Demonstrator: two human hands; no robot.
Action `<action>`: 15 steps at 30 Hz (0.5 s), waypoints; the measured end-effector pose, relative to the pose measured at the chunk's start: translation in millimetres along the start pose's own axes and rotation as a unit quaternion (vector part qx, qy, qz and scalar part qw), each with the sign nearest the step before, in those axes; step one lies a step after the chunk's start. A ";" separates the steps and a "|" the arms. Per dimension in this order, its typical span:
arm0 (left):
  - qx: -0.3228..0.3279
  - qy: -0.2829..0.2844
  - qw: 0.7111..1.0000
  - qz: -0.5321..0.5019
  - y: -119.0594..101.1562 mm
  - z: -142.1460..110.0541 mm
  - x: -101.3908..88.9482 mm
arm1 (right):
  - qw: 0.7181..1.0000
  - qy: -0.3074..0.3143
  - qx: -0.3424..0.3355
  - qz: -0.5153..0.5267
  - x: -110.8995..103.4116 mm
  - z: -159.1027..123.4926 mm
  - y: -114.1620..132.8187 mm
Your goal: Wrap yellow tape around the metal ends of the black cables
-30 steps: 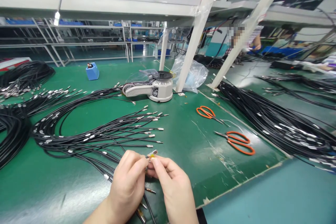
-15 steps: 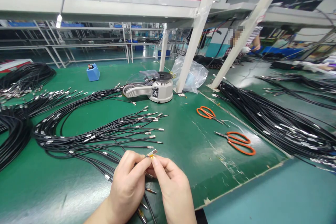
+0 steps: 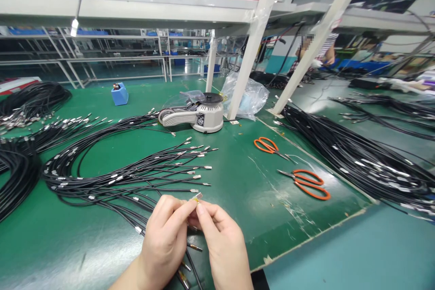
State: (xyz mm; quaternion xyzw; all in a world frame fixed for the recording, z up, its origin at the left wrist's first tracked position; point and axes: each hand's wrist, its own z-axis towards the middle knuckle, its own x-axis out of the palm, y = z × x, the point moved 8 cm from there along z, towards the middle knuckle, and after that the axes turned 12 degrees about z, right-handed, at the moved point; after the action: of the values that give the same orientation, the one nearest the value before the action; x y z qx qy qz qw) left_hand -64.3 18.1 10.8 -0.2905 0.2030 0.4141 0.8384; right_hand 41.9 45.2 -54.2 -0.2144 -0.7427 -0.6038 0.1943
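Near edge: my left hand (image 3: 165,235) and right hand (image 3: 222,240) meet; the fingers of both pinch a metal connector (image 3: 197,196) with yellow tape at its base. Below and between them, further cable ends (image 3: 194,247) show copper-coloured and yellow parts.

Just beyond, left of centre: curved bundle of black cables (image 3: 102,176) on the green tabletop (image 3: 238,199), silvery tips pointing right.

Right: two orange-handled scissors, the nearer pair (image 3: 309,183) with blades leftward, the farther pair (image 3: 268,146) with blades rightward. Far right: large black cable bundle (image 3: 346,158).

Far centre: tape dispenser (image 3: 207,115), clear plastic bag (image 3: 251,95) just right of it. Far left: small blue holder (image 3: 120,94).
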 end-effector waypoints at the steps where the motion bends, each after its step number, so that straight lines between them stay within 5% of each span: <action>1: 0.001 0.001 1.000 0.000 0.0 -0.4 0.4 | 1.000 0.001 -0.002 -0.002 0.0 -0.2 0.3; 10: -0.049 0.021 0.998 0.031 10.6 -2.7 5.7 | 1.000 -0.002 0.004 -0.007 -3.5 1.1 -7.4; 15: -0.053 0.019 0.998 0.020 8.3 -1.3 5.2 | 0.992 0.028 0.073 0.103 -7.2 -8.2 -14.3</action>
State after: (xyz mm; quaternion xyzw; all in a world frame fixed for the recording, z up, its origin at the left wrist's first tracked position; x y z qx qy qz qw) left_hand -68.1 24.3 4.2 -0.3379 0.2024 0.4354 0.8095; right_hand 40.3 34.0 -68.2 -0.2581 -0.7532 -0.5305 0.2910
